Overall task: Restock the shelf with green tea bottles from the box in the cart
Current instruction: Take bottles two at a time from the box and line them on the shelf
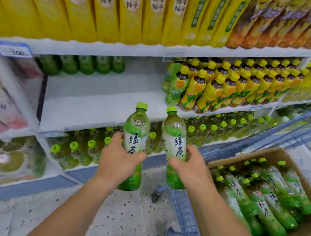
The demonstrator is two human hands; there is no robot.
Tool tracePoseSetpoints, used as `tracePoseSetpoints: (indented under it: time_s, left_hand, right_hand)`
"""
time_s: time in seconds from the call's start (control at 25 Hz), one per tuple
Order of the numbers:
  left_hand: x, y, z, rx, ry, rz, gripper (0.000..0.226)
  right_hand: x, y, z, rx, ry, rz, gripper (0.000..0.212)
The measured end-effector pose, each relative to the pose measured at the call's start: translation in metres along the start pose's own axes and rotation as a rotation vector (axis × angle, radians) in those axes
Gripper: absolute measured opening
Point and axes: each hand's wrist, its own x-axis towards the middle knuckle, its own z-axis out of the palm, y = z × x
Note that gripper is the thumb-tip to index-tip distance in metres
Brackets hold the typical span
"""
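Each hand grips one green tea bottle upright before the half-empty white shelf (pixel 99 100): the left hand (pixel 116 163) wraps one bottle (pixel 135 135), the right hand (pixel 190 165) another (pixel 174 139). Both labels read 绿茶. More lie in the cardboard box (pixel 262 156).

White tiered store shelving (pixel 108 49) stands over a pale speckled floor (pixel 121 220) under bright, even light.
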Motion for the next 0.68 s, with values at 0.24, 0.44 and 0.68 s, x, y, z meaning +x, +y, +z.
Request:
tracePoseSetpoints:
  time_s: [0.24, 0.44, 0.68]
  left_hand:
    - [0.071, -0.008, -0.046, 0.103, 0.055, 0.089, 0.051]
    - [0.135, -0.005, -0.050, 0.209, 0.125, 0.176, 0.055]
    - [0.201, 0.001, -0.031, 0.299, 0.190, 0.237, 0.060]
  right_hand:
    - [0.047, -0.037, 0.064, -0.015, -0.045, -0.123, 0.029]
    - [0.109, -0.060, 0.081, -0.007, -0.096, -0.208, 0.039]
    - [0.181, -0.070, 0.091, -0.025, -0.096, -0.255, 0.048]
